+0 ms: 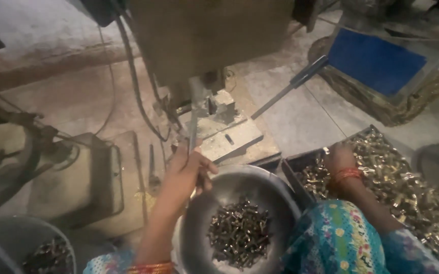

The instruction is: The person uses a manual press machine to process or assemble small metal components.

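Thin metal rod [193, 133], upright by the press, brass fittings [407, 187] heaped in tray

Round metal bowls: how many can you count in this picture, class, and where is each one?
2. One bowl sits in the person's lap, holding dark parts. A second bowl is at the lower left corner, partly cut off by the frame. Others may lie out of view.
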